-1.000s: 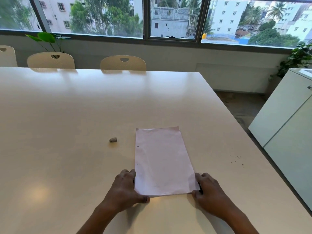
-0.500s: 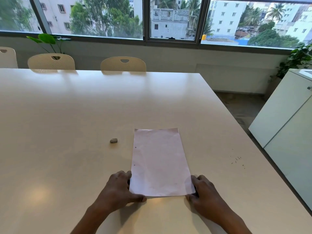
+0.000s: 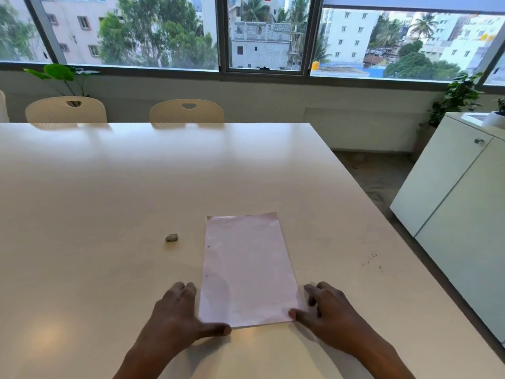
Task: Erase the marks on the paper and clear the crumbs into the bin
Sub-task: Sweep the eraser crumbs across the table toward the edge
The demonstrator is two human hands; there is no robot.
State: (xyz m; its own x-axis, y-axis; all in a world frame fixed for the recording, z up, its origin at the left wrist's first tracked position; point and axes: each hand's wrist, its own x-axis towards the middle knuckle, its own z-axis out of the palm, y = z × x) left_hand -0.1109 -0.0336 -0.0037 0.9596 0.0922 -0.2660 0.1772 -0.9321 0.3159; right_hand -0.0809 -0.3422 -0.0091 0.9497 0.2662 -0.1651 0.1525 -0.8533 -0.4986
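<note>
Paper lies flat near the worktop's front edge. Left hand and right hand flank its near corners, fingers relaxed, thumbs touching. Erasing judged finished; next, gather crumbs by the right edge; no bin visible

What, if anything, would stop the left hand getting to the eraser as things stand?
Probably nothing, so yes. The eraser lies on bare table ahead of the left hand, on its side of the paper, with nothing between them. The hand rests at the paper's edge, holding nothing.
</note>
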